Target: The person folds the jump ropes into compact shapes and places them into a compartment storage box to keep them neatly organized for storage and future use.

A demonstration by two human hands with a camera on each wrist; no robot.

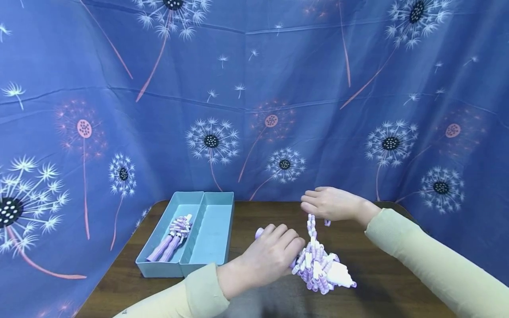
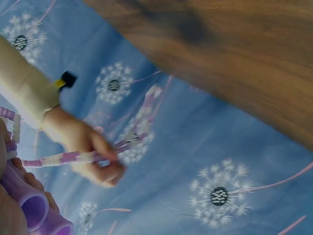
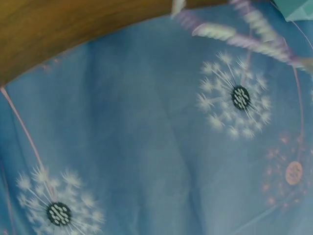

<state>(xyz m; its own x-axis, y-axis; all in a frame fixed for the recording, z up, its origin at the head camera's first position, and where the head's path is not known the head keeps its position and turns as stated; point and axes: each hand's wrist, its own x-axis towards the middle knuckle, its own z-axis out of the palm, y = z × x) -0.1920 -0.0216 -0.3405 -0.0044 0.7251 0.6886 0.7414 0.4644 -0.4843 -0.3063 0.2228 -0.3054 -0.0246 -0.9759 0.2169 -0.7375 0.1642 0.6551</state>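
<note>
Beaded skipping rope (image 1: 318,265), lilac and white segments, lies bunched near the table's (image 1: 381,287) front edge. Left hand (image 1: 274,256) curls round its purple handles (image 2: 34,213). Right hand (image 1: 332,204) pinches one bead strand, lifted taut.

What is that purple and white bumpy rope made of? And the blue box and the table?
The purple and white beaded rope looks like hard, slightly shiny plastic: short tube segments strung in a row. The pale blue two-compartment tray seems moulded matt plastic, with smooth even walls. The dark brown table looks like wood or wood veneer, going by its grain streaks.
</note>
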